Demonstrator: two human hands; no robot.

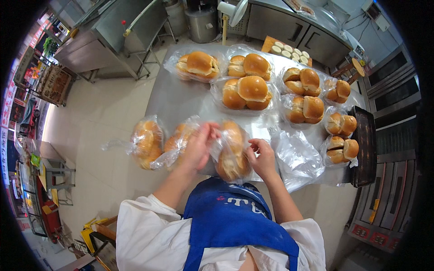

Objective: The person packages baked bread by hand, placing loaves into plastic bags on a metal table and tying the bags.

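In front of my apron lies a clear plastic bag of golden bread rolls (233,155), near the table's front edge. My left hand (200,145) is at the left side of this bag, by its loose plastic. Motion blurs its fingertips, so their grip is unclear. On the bag's right side is my right hand (262,156), its fingers curled and apart from the thumb, with nothing visible between them. A second bagged bread (176,135) is partly hidden behind my left forearm. Further left is another bagged bread (147,142) with its plastic gathered into a twisted neck.
Several bread rolls in plastic (247,93) stand across the steel table (162,91). Flat plastic bags (298,157) lie right of my right hand, before a dark baking tray (364,149). Beyond the table are pale dough rounds (286,50) on a board and a white fan (234,12).
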